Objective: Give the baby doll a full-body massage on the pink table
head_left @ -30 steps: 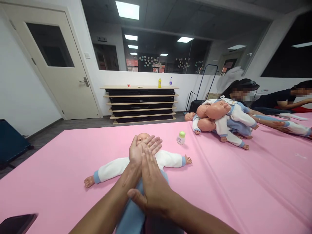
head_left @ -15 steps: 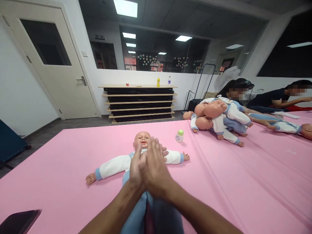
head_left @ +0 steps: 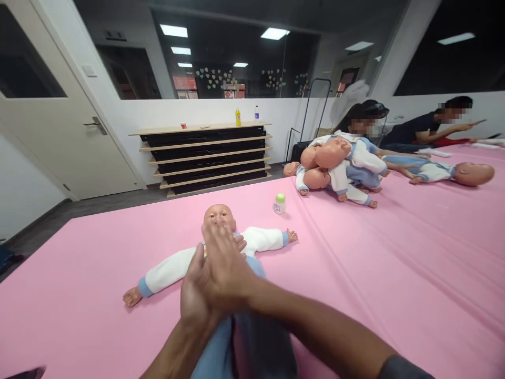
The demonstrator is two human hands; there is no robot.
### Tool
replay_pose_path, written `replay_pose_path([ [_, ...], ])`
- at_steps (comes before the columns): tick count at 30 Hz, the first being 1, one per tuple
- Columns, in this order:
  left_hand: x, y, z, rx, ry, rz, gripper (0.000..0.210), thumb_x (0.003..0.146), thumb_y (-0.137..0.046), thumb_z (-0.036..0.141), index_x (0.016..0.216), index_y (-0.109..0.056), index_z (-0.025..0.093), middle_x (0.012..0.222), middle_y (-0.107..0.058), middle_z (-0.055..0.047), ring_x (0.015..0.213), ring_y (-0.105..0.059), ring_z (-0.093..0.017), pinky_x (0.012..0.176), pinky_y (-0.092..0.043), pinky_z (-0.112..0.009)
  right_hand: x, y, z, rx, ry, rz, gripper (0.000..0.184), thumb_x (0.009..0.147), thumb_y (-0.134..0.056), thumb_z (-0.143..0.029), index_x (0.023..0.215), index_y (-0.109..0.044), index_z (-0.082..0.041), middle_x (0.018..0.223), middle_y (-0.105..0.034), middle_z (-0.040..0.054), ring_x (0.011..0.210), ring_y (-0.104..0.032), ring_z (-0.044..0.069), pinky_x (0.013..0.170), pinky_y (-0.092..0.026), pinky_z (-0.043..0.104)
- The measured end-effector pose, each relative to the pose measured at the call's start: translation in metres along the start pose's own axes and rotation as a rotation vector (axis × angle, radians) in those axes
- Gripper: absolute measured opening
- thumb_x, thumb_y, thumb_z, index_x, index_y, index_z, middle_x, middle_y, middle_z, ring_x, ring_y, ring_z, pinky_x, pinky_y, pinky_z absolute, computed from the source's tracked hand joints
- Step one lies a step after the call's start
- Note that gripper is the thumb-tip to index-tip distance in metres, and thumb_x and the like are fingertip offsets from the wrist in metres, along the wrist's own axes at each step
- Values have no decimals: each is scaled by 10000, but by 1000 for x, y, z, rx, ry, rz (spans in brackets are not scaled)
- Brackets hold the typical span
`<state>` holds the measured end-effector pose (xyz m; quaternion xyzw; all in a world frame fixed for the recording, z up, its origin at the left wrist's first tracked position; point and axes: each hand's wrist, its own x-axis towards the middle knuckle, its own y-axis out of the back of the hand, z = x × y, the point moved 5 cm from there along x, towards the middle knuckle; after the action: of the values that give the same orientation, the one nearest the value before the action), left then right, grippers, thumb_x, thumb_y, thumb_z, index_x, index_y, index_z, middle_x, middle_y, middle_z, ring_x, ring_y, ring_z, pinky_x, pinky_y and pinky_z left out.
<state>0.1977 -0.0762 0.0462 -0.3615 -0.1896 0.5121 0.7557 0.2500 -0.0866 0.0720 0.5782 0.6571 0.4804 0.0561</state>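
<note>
My left hand (head_left: pixel 194 295) and my right hand (head_left: pixel 226 268) are pressed palm to palm, fingers stretched out, with no object showing between them. The right hand lies over the left and hides much of it. Below and beyond them a baby doll (head_left: pixel 219 213) lies on its back on the pink table cover (head_left: pixel 355 316), arms spread wide. It wears a white top with light blue cuffs and blue trousers. My hands cover its chest and lower face in this view. A small clear bottle with a green cap (head_left: pixel 279 203) stands to the right of the doll's head.
Several dolls (head_left: pixel 331 155) are heaped at the back right. Farther right another doll (head_left: pixel 469 173) lies beside a person's arm, and a second person (head_left: pixel 442 123) holds a phone-like object. A dark phone (head_left: pixel 29 373) shows at the bottom left edge. Stacked boards (head_left: pixel 205 152) stand by the wall.
The view has turned right and down, so everything sits further left. My palms stay together; the right hand has slid over the left and leans further left.
</note>
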Motion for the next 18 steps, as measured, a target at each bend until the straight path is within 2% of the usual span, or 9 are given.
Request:
replay_pose_path([
  [2,-3,12,8,205,-159,67,438,936,-438,477,1216,-646,213,1285,-637,-89,1308,-514,-268,1122,-405,-457,9,6,29,7,-41,103,657,1010,-312,-455,1523,-234,-52,1597,-204,166,1507,-117,254,1230,-159,498],
  [5,-1,39,30,667,-481,229,358,919,-495,418,1086,-674,156,1156,-675,-114,1162,-598,-277,1065,-445,-477,6,6,66,6,-93,266,458,988,-358,-308,1386,-456,-103,1389,-525,162,1336,-448,225,1132,-373,438],
  [7,6,52,36,1029,-658,274,345,909,-516,404,1118,-651,165,1166,-658,-112,1138,-589,-278,1057,-434,-490,-1,-8,72,-18,26,230,345,907,-445,-236,1210,-575,-137,1160,-649,129,1135,-578,211,1018,-474,389],
  [8,10,55,33,1196,-715,226,338,908,-518,380,1146,-638,173,1189,-645,-111,1158,-571,-280,1066,-420,-496,-5,-18,70,-31,132,165,319,859,-472,-216,1145,-599,-152,1092,-664,109,1089,-593,205,991,-491,370],
  [10,17,59,17,1449,-777,15,337,921,-481,317,1199,-616,181,1253,-618,-114,1224,-527,-279,1098,-382,-509,-13,-36,65,-55,314,46,348,791,-472,-200,1107,-612,-163,1075,-666,83,1111,-583,198,1007,-480,343],
  [12,20,63,-2,1579,-783,-164,359,934,-440,262,1252,-587,185,1307,-594,-115,1267,-498,-266,1117,-366,-505,-17,-46,66,-66,364,7,407,759,-454,-204,1130,-614,-149,1111,-661,82,1159,-560,202,1054,-446,336],
  [13,21,66,-7,1615,-781,-200,371,937,-431,244,1276,-569,184,1328,-583,-115,1280,-489,-259,1122,-364,-501,-17,-50,69,-68,348,-6,431,756,-452,-209,1149,-612,-135,1127,-659,92,1167,-553,208,1076,-427,343],
  [15,21,71,-13,1660,-783,-195,399,937,-434,225,1321,-531,180,1366,-559,-120,1306,-470,-252,1135,-357,-497,-15,-55,76,-77,296,-61,467,760,-475,-236,1193,-603,-115,1166,-652,118,1183,-539,227,1129,-372,385],
  [18,21,73,-13,1711,-809,-188,464,925,-457,226,1385,-471,160,1439,-493,-143,1382,-395,-274,1168,-310,-522,-12,-60,85,-125,184,-170,561,769,-532,-271,1311,-541,-127,1331,-576,141,1306,-452,251,1205,-216,473],
])
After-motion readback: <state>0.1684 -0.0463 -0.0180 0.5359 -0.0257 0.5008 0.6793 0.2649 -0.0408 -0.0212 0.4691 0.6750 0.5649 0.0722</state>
